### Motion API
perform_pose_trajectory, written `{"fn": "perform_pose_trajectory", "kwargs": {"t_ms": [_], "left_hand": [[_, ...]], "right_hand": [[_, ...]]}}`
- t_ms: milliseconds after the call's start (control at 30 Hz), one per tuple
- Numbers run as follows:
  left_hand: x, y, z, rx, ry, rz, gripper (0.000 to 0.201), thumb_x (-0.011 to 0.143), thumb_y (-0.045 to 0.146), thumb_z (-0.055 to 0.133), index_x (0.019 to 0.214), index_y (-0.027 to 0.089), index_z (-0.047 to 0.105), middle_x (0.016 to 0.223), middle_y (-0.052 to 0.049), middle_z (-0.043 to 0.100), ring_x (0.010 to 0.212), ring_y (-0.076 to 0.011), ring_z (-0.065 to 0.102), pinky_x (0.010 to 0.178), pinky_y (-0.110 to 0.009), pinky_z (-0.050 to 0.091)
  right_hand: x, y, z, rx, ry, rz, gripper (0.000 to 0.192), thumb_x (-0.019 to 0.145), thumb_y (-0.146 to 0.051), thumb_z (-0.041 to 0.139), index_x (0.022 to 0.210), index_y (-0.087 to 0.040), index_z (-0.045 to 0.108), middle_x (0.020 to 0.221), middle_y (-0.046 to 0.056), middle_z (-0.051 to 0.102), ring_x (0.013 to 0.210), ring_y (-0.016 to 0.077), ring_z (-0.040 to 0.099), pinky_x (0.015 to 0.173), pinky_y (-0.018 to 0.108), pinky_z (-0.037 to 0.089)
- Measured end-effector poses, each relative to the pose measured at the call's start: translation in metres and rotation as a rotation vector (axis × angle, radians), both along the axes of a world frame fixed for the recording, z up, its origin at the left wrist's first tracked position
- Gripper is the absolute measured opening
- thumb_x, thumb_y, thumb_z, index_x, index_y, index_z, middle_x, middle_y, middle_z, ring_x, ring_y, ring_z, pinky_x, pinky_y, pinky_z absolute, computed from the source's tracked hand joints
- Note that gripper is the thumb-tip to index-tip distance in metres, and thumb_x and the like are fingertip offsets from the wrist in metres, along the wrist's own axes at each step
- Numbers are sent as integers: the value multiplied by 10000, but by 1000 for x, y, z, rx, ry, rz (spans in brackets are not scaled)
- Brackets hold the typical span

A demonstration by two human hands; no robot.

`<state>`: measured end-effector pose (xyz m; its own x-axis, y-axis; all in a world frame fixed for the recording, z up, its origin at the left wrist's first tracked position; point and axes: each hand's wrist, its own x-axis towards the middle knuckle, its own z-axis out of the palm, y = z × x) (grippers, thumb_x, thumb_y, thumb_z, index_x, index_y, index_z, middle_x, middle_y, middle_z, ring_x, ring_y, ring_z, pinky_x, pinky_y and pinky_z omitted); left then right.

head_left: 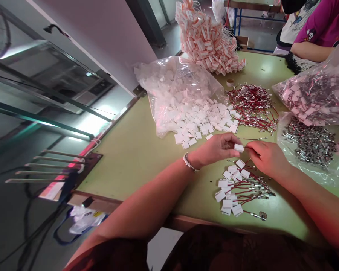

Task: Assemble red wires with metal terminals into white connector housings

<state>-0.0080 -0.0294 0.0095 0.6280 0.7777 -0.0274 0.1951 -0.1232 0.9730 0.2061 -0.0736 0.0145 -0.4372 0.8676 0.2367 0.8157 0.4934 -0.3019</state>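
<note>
**Ana:** While both hands meet over the green table (pixel 135 150), what are the fingers doing?

**Ben:** The left hand (pixel 214 148) has its thumb and fingertips pressed together, pinching a small white plastic block (pixel 238 148). The right hand (pixel 267 158) touches the block's other side, its fingers curled and closed on something thin; whether that is a wire I cannot tell. A bracelet (pixel 190 164) circles the left wrist.

**Ana:** What lies nearest the person?

**Ben:** Just below the hands sits a small pile of white blocks with red wires attached (pixel 238 188).

**Ana:** And farther out?

**Ben:** Beyond the hands, a clear plastic bag (pixel 175 86) lies on its side, with loose white blocks (pixel 211 122) spilling out of its mouth. Beside them is a heap of red wires (pixel 252 105). To the right, a plastic sheet holds small metal parts (pixel 310 143), and behind it a second bag (pixel 316 98) is full of mixed wired pieces.

**Ana:** At the far edge?

**Ben:** A tall mound of orange-and-white pieces (pixel 206 37), and another person's arm (pixel 313 51) resting on the table.
</note>
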Motion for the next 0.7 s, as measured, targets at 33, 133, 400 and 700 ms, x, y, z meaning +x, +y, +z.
{"fn": "perform_pose_trajectory", "kwargs": {"t_ms": [33, 133, 400, 700], "left_hand": [[-5, 2, 1, 92, 61, -26, 362, 722, 315, 693, 1032, 155, 594, 725, 2, 561, 641, -101, 495, 590, -238, 431], [-16, 5, 0, 328, 276, -121, 285, 738, 281, 673, 999, 177, 623, 847, -37, 599, 722, -126, 529, 655, -257, 446], [1, -10, -12, 553, 557, -198, 156, 753, 101, 521, 766, 175, 658, 809, -40, 612, 750, -149, 560, 687, -257, 430], [6, -1, -21, 497, 486, 100, 108, 823, 158, 512, 771, 171, 606, 781, -38, 624, 711, -154, 555, 670, -281, 445]], "right_hand": [[2, 0, 2, -22, 42, 2, 244, 902, -232, 414, 840, -187, 645, 739, 43, 656, 639, 146, 560, 607, 293, 384], [6, 2, 6, -123, 112, 29, 202, 886, -237, 458, 822, -215, 648, 793, 24, 655, 684, 134, 572, 636, 281, 410], [-1, -4, -1, -348, 1, 100, 158, 867, -233, 513, 794, -208, 650, 766, 17, 664, 672, 134, 573, 603, 267, 390], [-7, -20, 7, -324, -5, 302, 241, 902, -256, 470, 776, -202, 668, 712, 15, 667, 634, 124, 558, 591, 265, 348]]}}
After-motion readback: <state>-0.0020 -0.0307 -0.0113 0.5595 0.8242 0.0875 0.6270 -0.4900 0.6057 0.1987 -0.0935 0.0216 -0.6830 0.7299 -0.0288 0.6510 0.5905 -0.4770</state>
